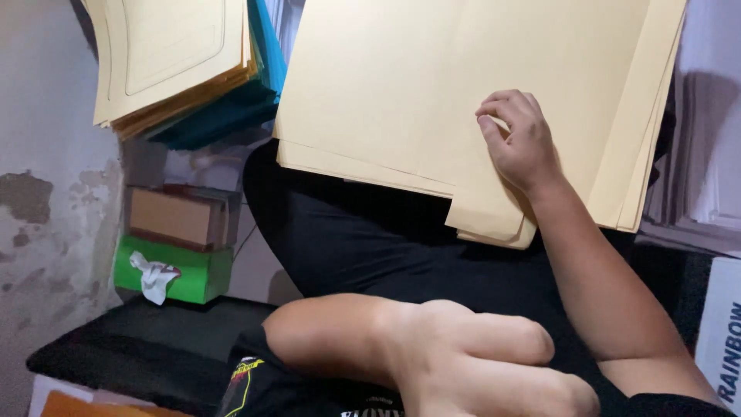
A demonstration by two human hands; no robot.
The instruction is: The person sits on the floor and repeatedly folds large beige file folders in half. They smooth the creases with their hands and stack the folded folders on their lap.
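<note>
A thick stack of cream manila folders (401,85) fills the upper middle of the view and lies over a lap in black cloth (363,239). My right hand (519,143) rests on the top folder near the stack's lower right corner. Its fingers are curled in with the thumb against the index fingertip, and I see nothing held between them. The forearm (610,293) runs down to the lower right. My left hand is out of view. A bare bent leg (432,351) lies blurred along the bottom.
A second pile of cream folders (166,54) sits on teal folders (231,112) at the upper left. Below it a brown box (174,216) rests on a green tissue box (185,270) beside a stained wall (46,193). White paper stacks (706,154) stand on the right.
</note>
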